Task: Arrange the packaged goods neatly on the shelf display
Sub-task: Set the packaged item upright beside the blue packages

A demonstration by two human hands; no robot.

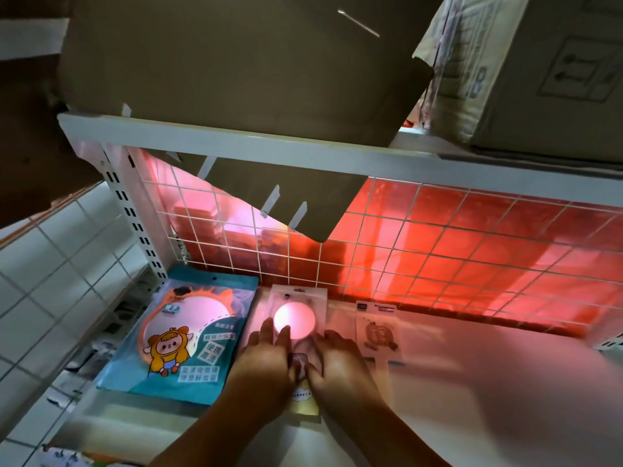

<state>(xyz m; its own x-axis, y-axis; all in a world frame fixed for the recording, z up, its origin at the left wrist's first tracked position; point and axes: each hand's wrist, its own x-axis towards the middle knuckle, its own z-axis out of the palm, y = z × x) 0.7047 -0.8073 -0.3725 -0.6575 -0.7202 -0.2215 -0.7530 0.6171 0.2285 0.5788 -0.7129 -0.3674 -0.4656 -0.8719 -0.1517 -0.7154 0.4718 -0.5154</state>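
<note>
though obscured, packet (pixel 299 297) under left hand (pixel 266 362)
</note>
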